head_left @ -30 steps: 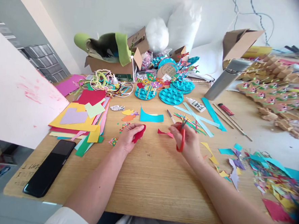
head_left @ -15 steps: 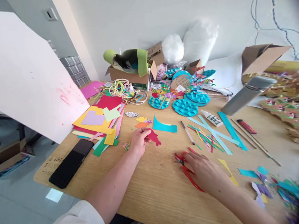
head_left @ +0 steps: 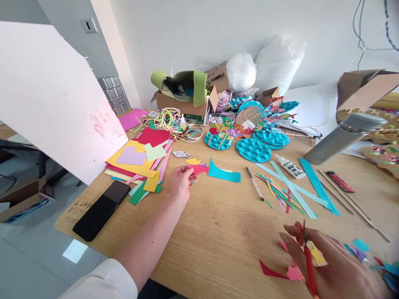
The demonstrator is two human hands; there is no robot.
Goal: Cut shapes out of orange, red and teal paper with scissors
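Observation:
Between the thumb and fingers of my left hand is a red paper fish, held over the small yellow cutouts. A curved blue paper piece lies just right of it. My right hand, at the lower right, has its fingers around red-handled scissors, blades pointing up and away. Beneath and beside that hand are red paper scraps, with a yellow scrap partly behind the scissors.
Stacked coloured paper and a black phone lie at the left. Toward the right are a pen, thin paper strips, a glue bottle and a grey flask. Blue paper plates stand behind.
My left hand has shifted slightly left and away with the red fish, toward the other cutouts. My right hand has swung right and nearer with the scissors; red scraps now show there.

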